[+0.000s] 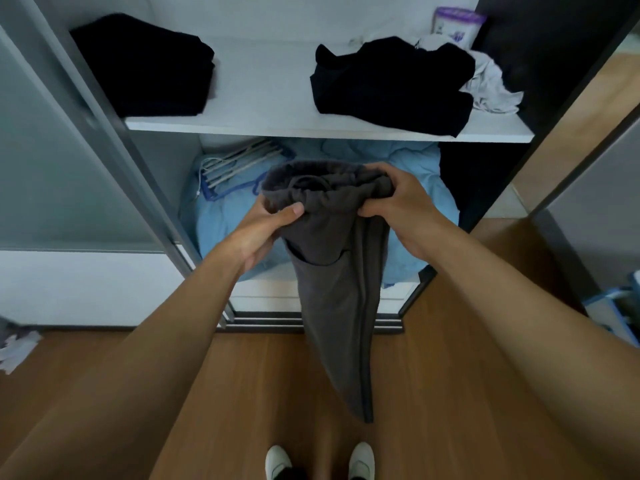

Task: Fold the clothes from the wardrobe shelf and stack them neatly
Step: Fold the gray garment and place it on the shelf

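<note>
Dark grey sweatpants [332,278] hang in front of the open wardrobe, legs together and pointing at the floor. My left hand [266,230] pinches the left end of the drawstring waistband and my right hand [401,206] grips the right end. On the white wardrobe shelf [263,95] above lie a folded black garment [145,67] at the left and a loose heap of black clothes [391,84] at the right, with crumpled white cloth [491,84] beside the heap.
Below the shelf lies a light blue duvet [221,216] with a bundle of hangers [235,168] on it. A purple-and-white packet [457,24] stands at the shelf's back right. Sliding door panels flank the opening. Wooden floor [263,386] lies below, my white shoes [318,460] on it.
</note>
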Available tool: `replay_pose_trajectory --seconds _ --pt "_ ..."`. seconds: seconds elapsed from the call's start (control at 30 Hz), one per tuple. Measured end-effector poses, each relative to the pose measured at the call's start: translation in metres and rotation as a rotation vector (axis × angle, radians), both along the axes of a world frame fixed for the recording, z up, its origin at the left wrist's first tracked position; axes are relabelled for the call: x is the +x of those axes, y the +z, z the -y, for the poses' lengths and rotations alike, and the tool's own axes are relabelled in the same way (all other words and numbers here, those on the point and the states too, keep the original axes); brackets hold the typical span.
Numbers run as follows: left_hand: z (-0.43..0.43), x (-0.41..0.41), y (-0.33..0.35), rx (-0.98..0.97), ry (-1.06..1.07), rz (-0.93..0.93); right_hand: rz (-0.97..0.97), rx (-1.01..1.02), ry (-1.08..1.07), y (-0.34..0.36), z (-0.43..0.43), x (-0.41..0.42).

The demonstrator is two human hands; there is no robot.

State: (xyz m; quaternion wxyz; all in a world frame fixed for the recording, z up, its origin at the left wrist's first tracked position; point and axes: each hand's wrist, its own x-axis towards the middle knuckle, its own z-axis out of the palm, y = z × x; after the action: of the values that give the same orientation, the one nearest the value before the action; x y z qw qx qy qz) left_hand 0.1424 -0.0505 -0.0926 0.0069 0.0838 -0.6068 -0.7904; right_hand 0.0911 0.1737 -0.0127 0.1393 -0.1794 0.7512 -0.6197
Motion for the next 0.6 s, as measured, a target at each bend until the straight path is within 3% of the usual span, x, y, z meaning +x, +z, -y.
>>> replay_pose_trajectory --seconds 0.1,0.2,0.3,0.43,0.53,0.6 --pt "-0.004 -0.006 -0.003 -0.002 -0.139 -0.016 0.030 -0.069 0.035 -0.001 -0.012 -0.002" --pt "-0.014 -0.011 0.005 0.032 0.010 -0.047 0.155 -0.199 0.017 -0.010 -0.034 -0.004" --pt "-0.023 -0.012 0.014 0.021 0.037 -0.050 0.280 -0.192 -0.013 -0.022 -0.054 -0.003" --pt "-0.020 0.010 -0.001 0.124 -0.136 0.019 0.296 -0.263 0.031 -0.027 -0.059 -0.001" --pt "-0.034 0.024 -0.008 -0.003 -0.233 0.124 0.316 -0.196 0.033 -0.030 -0.053 0.004" --pt "-0.043 0.020 -0.001 -0.079 -0.151 0.113 0.363 -0.109 -0.002 -0.026 -0.052 0.001"
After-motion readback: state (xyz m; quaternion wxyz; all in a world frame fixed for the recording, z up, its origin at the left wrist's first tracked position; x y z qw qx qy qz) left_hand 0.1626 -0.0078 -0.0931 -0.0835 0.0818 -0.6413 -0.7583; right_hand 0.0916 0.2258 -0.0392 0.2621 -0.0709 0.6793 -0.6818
